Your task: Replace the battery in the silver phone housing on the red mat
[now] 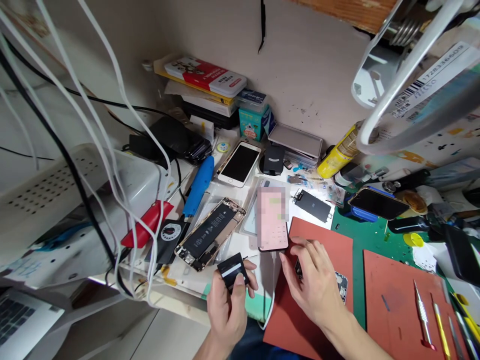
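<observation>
My left hand (227, 312) is shut on a small black block with a white stripe (232, 270), pinching it between thumb and fingers. My right hand (313, 285) is curled over a phone body (340, 286) lying on a terracotta-red silicone mat (318, 240); most of that phone is hidden under my palm. Just left of my hands lies an opened gold phone with its black battery showing (209, 234). A phone with a pixelated pink screen (273, 220) sits above my right hand.
A white phone (239, 163), a loose black display panel (312, 205), and a phone in a blue case (374, 202) lie ahead. White cables (123, 120) hang at left. A second red mat (397, 295) holds a scalpel (423, 315) on the green cutting mat.
</observation>
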### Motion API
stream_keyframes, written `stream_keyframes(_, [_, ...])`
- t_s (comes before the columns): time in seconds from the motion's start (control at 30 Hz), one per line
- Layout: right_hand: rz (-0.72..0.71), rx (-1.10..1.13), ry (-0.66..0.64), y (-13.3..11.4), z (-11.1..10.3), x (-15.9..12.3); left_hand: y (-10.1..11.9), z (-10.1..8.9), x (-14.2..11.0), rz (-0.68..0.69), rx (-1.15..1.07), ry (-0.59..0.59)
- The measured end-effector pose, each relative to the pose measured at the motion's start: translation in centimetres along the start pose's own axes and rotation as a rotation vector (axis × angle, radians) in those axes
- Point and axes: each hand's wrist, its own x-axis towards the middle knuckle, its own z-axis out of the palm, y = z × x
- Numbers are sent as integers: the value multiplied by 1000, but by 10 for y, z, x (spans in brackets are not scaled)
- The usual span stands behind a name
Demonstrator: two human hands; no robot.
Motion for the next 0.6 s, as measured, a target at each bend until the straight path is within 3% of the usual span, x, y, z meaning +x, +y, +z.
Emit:
stream_keyframes(0.17, [-45, 2, -57, -6, 6, 5, 0, 1, 1, 3, 8, 11])
stream_keyframes(0.33, [15, -34, -37, -6, 10, 16, -2, 1, 1, 4, -3, 20])
stream_keyframes(0.47, [-25, -54, -42, -9, 11, 25, -2, 1, 1, 0, 8, 18])
stream_keyframes(0.6, [11, -32, 2, -14, 8, 20, 1, 1, 1, -46, -23, 12])
